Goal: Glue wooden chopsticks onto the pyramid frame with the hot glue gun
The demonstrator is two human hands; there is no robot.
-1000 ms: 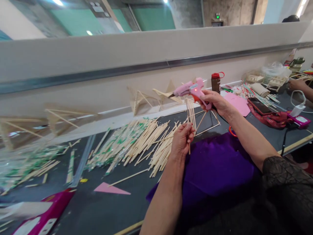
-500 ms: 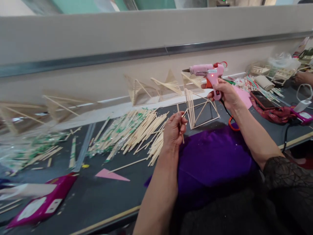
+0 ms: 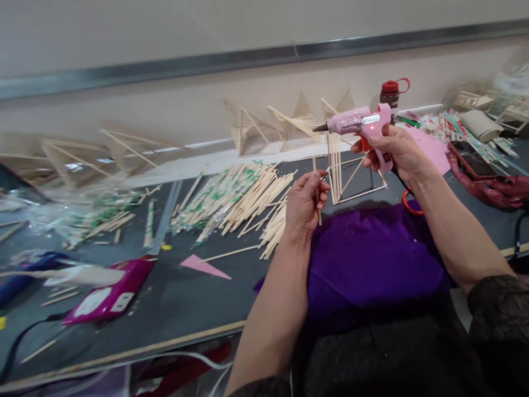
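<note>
My right hand (image 3: 399, 151) is closed round the handle of a pink hot glue gun (image 3: 351, 120), whose small light glows red and whose nozzle points left. Held upright in the fingers of my left hand (image 3: 305, 204) is a thin wooden stick (image 3: 314, 164); another short piece seems to stick out beside it, too small to make out. The nozzle hovers above the stick, apart from it. Behind both hands stands a frame of glued sticks (image 3: 359, 197) on the table. Purple cloth (image 3: 372, 259) lies below my wrists.
Loose wooden sticks (image 3: 252, 204) and wrapped ones (image 3: 215, 198) are heaped left of my hands. More stick frames (image 3: 293, 121) lean along the wall. A magenta power strip (image 3: 111, 292) lies front left, a phone (image 3: 475, 160) to the right. Orange scissor handles (image 3: 411, 204) and a red-capped bottle (image 3: 389, 94) are nearby.
The view has tilted down and shifted left, so things sit higher and farther right. The bottle now shows behind the glue gun. Both hands keep their hold.
</note>
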